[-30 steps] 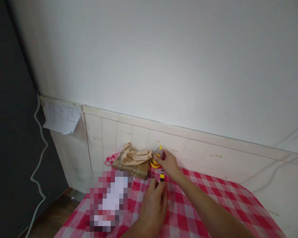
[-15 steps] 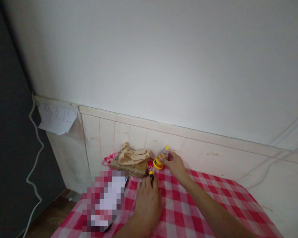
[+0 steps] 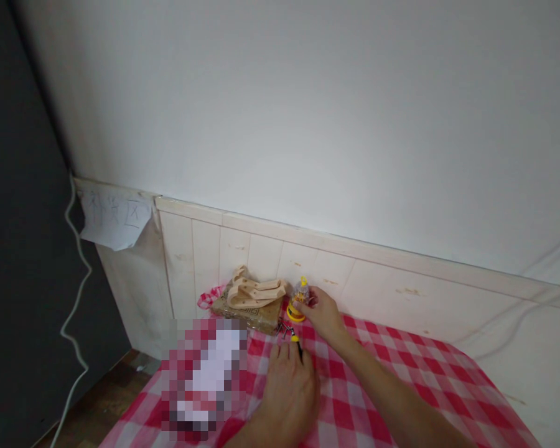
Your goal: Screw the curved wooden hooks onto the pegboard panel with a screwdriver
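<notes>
My left hand [image 3: 289, 386] lies low over the cloth, its fingers closed round a black-and-yellow screwdriver [image 3: 297, 347]; only the front part of the tool shows, pointing away from me. Just past its tip are several small dark screws [image 3: 284, 328]. My right hand [image 3: 324, 314] pinches a small clear bottle [image 3: 298, 302] with a yellow base and a yellow loop on top. The bottle stands almost upright near the wall. To its left, pale wooden pieces [image 3: 254, 294] with holes rest on a flat brown taped package [image 3: 256, 318].
A red-and-white checked cloth [image 3: 368, 373] covers the table. At the left lies a pixelated flat object [image 3: 212, 367]. White panelling [image 3: 261, 249] runs behind the table. A paper sheet [image 3: 116, 218] and a white cable [image 3: 77, 323] hang at the left.
The bottle has gone from tilted to nearly upright, shifting left with my right hand. My left hand has drawn the screwdriver slightly back, exposing the screws. The view has shifted a little.
</notes>
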`<state>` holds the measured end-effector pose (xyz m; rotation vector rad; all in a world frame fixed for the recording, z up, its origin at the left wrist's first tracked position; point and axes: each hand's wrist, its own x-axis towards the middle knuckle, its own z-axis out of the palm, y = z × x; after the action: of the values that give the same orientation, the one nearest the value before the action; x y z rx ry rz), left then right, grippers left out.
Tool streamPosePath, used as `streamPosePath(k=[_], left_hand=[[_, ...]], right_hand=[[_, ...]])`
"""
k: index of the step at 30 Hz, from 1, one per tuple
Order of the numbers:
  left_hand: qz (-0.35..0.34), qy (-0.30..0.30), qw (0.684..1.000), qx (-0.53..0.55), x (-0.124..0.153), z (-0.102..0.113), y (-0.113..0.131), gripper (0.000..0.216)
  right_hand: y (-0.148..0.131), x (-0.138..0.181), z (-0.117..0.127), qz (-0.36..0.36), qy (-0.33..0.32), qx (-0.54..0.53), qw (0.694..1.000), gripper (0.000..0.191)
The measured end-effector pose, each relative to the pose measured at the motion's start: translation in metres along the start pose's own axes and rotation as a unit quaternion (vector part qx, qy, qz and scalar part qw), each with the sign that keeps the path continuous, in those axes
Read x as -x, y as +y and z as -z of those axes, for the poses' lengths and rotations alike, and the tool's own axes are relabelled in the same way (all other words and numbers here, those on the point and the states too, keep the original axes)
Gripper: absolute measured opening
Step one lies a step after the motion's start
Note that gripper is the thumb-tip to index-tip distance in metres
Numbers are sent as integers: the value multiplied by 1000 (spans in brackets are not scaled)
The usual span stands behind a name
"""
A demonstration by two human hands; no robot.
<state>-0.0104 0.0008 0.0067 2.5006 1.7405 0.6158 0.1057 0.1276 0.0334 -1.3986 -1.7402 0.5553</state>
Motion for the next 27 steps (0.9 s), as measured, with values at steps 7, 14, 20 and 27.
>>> streamPosePath(k=[7,14,20,27], left_hand=[[-24,-74,997,-19,-6,8,-1,34],[-57,-127,990,-28,-7,15,0,28],[-35,-131,990,-41,-9,13,1,25],[-67,-125,989,-33,-9,3,0,27]], right_hand=[[4,1,1,15,12,15,1000,31],[2,26,13,46,118,41,991,29],[-17,47,11,81,35,51,995,10],[-44,43,1,148,-35,133,979,23]])
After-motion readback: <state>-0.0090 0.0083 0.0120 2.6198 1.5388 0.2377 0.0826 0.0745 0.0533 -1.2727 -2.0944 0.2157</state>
